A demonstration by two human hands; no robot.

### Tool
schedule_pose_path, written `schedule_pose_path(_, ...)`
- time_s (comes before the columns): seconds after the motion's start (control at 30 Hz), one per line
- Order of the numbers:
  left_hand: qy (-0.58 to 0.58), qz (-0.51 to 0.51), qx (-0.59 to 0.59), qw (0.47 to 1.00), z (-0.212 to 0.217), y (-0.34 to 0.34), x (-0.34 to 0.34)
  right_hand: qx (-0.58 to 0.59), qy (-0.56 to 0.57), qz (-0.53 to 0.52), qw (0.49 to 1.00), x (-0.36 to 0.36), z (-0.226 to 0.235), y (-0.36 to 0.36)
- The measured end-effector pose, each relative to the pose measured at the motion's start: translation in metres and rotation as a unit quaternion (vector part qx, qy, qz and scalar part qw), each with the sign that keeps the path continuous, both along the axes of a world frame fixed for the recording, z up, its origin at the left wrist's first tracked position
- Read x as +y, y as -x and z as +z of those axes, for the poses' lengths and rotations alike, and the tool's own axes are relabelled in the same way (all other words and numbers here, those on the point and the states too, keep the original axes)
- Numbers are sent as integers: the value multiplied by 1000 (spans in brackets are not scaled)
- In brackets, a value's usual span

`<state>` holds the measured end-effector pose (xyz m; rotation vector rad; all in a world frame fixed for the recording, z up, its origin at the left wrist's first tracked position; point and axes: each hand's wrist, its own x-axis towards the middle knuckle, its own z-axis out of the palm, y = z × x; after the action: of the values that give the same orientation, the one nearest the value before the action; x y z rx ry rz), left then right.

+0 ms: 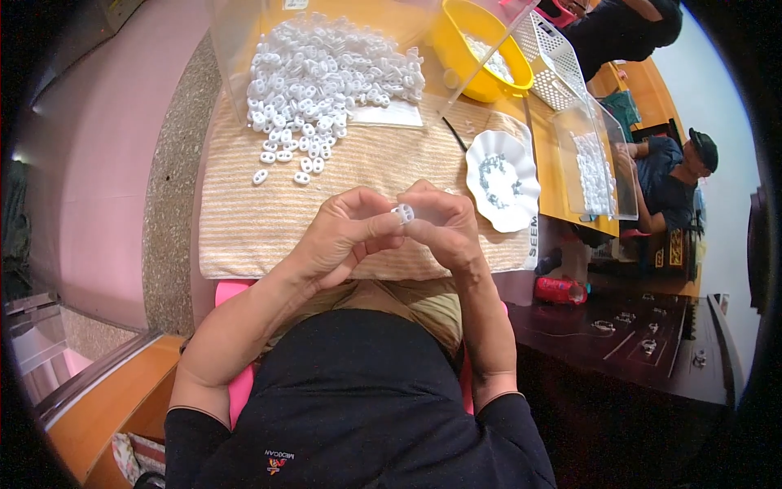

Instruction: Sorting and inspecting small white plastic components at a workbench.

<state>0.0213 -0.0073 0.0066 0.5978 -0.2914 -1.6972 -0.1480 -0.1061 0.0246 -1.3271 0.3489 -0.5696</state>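
Observation:
Between my two hands, at the near side of the towel, is a small white oval plastic piece with two holes (pixel 403 213). My left hand (pixel 352 232) pinches it from the left with thumb and fingertips. From the other side, the thumb and fingers of my right hand (pixel 444 226) close on the same piece. Beyond my hands lies a large heap of similar white two-holed pieces (pixel 326 77), with several loose ones spilling nearer. A white scalloped dish (pixel 525 191) right of my right hand holds tiny grey and white bits. Beside it lies a thin black stick (pixel 454 134).
A striped towel (pixel 244 220) covers the table before me. Clear panels stand around the heap. A yellow basin (pixel 444 41), a white perforated basket (pixel 547 61) and a clear bin (pixel 623 183) of white pieces sit at the right. Two other people work there; a red bottle (pixel 560 290) lies nearby.

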Motion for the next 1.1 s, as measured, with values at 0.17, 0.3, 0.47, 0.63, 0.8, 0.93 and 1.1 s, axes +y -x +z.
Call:
schedule_pose_path(0.17, 8, -16, 6, 1000, 5, -2, 1, 13, 43, -1, 999, 0, 1, 1)
schedule_pose_path(0.3, 25, -22, 4, 999, 5, -2, 2, 4, 48, -10, 999, 5, 7, -1)
schedule_pose_path(0.47, 37, -29, 0, 999, 6, -1, 2, 4, 69, -16, 997, 8, 8, -1)
schedule_pose_path(0.63, 38, -28, -7, 999, 6, 0, 4, -4, 69, -17, 997, 10, 8, -1)
schedule_pose_path(0.8, 45, -24, -12, 999, 7, 1, 5, -6, 59, -25, 998, 13, 8, -2)
schedule_pose_path(0.93, 49, -30, -24, 998, 7, 2, 4, 21, 58, -44, 997, 16, 14, -2)
schedule_pose_path(1.1, 43, -28, -31, 998, 1, 3, 2, 35, 37, -35, 998, 15, 15, -2)
